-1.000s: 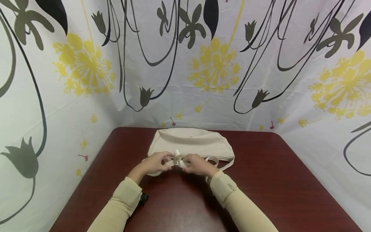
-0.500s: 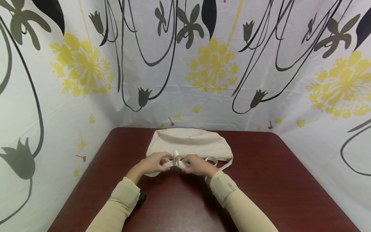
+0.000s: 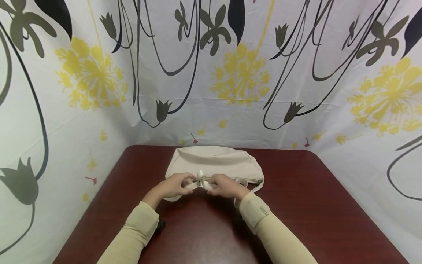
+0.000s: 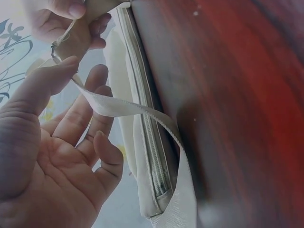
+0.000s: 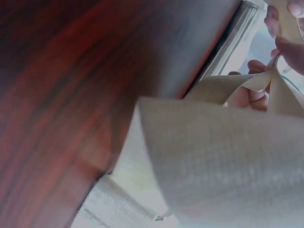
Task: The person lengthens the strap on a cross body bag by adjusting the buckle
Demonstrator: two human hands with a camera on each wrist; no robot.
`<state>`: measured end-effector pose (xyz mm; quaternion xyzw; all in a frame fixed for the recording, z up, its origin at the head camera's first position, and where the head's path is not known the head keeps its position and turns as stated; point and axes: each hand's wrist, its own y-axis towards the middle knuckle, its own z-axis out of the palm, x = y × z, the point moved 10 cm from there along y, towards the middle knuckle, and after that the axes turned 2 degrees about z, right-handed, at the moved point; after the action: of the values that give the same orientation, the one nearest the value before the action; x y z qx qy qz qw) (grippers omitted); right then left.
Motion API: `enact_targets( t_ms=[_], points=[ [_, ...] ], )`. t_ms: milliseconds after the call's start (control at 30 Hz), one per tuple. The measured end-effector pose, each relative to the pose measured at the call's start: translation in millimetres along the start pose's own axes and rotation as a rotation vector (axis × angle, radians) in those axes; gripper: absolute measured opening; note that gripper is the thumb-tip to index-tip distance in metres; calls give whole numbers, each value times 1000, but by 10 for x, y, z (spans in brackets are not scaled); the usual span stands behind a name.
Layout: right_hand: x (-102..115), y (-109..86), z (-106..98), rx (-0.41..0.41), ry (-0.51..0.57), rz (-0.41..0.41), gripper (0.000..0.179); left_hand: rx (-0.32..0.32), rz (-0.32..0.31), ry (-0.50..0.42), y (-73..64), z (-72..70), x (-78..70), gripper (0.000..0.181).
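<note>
A cream fabric bag point(image 3: 215, 161) lies on the dark red table, its zipper point(image 4: 149, 123) along the near edge. My left hand point(image 3: 179, 184) pinches the bag's flat strap point(image 4: 114, 105) between thumb and fingertips, just left of a metal buckle point(image 3: 201, 181). My right hand point(image 3: 226, 186) grips the strap on the buckle's other side. A short loop of strap stands up from the buckle. In the right wrist view a broad strap section point(image 5: 228, 152) crosses close to the camera and hides part of the hands.
The dark red table point(image 3: 296, 205) runs wide on both sides of the bag. Patterned white cloth point(image 3: 184, 88) hangs behind and beside it. A spare strap loop point(image 3: 242, 181) lies by my right wrist. Something small and black point(image 3: 160, 226) shows beneath my left sleeve.
The loop of strap at the buckle tilts slightly as both hands keep their hold. The bag stays in place on the table; the head view shifts a little.
</note>
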<state>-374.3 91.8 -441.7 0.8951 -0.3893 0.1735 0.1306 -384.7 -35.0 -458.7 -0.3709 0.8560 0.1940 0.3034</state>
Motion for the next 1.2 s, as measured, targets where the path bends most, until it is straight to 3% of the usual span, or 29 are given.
enact_targets(
  t_ms=[1200],
  points=[
    [-47, -4, 13, 9, -5, 14, 11, -4, 27, 16, -13, -66, 2, 37]
  ],
)
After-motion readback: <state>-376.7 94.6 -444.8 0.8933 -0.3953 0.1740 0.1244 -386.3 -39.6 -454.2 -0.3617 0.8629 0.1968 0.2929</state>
